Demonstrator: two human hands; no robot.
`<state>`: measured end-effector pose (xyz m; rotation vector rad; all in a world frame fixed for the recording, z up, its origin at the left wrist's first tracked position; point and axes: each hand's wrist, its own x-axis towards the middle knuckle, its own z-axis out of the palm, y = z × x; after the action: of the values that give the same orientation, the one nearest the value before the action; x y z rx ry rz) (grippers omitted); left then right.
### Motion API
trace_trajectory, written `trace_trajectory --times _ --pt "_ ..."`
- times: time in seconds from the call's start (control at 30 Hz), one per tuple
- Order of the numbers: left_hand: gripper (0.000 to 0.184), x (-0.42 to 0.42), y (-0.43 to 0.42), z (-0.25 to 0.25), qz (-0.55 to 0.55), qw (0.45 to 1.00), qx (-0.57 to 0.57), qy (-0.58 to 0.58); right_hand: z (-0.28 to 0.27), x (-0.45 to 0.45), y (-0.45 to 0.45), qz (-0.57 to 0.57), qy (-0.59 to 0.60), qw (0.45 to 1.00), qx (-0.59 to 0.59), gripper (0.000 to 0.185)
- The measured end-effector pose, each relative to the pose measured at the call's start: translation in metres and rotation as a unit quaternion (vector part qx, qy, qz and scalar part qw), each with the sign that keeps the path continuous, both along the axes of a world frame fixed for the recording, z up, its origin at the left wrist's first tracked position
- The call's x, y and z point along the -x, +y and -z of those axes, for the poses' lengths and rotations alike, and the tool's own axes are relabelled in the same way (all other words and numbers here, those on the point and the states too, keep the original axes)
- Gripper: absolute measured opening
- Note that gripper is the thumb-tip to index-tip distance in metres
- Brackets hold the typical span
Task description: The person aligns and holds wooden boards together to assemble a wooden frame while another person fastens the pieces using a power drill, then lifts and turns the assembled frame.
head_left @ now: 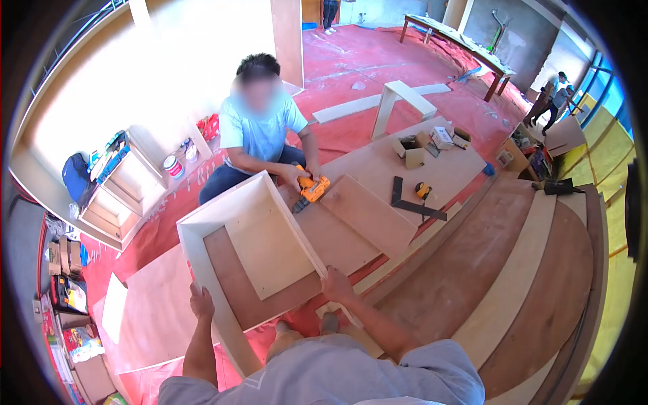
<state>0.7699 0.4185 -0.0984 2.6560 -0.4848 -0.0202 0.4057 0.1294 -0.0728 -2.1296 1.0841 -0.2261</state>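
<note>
A pale wooden box frame stands tilted in front of me, with a wood panel inside it. My left hand grips its left side board. On the right side, my right hand is closed on the frame's near right edge. Across the frame a co-worker in a light blue shirt crouches and holds an orange cordless drill, its tip pointing down beside the frame's right side.
A plywood sheet bears a black square, a tape measure and small cartons. Curved wooden panels lie at right. Shelving stands at left. Other people are in the background.
</note>
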Motion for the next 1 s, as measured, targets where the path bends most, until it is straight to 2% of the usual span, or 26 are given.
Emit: trace_trajectory --times 0.17,0.23,0.3,0.4,0.5,0.8,1.0 --pt "0.045 0.012 -0.009 -0.024 -0.022 0.999 -0.04 0.005 -0.009 0.0 0.001 0.003 -0.002 1.0 -0.012 0.042" --pt "0.044 0.003 -0.003 -0.008 -0.006 1.0 -0.023 -0.013 -0.014 0.0 0.002 0.006 0.0 1.0 -0.011 0.043" --pt "0.044 0.007 -0.005 -0.014 -0.006 1.0 -0.018 -0.015 -0.004 0.002 0.001 -0.008 -0.008 1.0 0.01 0.041" --pt "0.044 0.015 -0.012 -0.034 -0.021 0.999 -0.027 0.025 -0.024 -0.001 -0.002 -0.018 0.031 0.999 -0.038 0.039" --pt "0.043 0.017 -0.013 -0.035 -0.018 0.999 -0.033 0.0 -0.015 0.0 0.001 0.0 0.003 1.0 0.0 0.031" --pt "0.042 0.015 -0.014 -0.039 -0.013 0.998 -0.052 0.016 -0.018 0.002 0.001 0.005 0.005 1.0 -0.023 0.034" --pt "0.044 0.017 -0.013 -0.04 0.008 1.0 -0.025 0.009 -0.017 0.001 0.001 0.008 0.021 0.999 -0.033 0.035"
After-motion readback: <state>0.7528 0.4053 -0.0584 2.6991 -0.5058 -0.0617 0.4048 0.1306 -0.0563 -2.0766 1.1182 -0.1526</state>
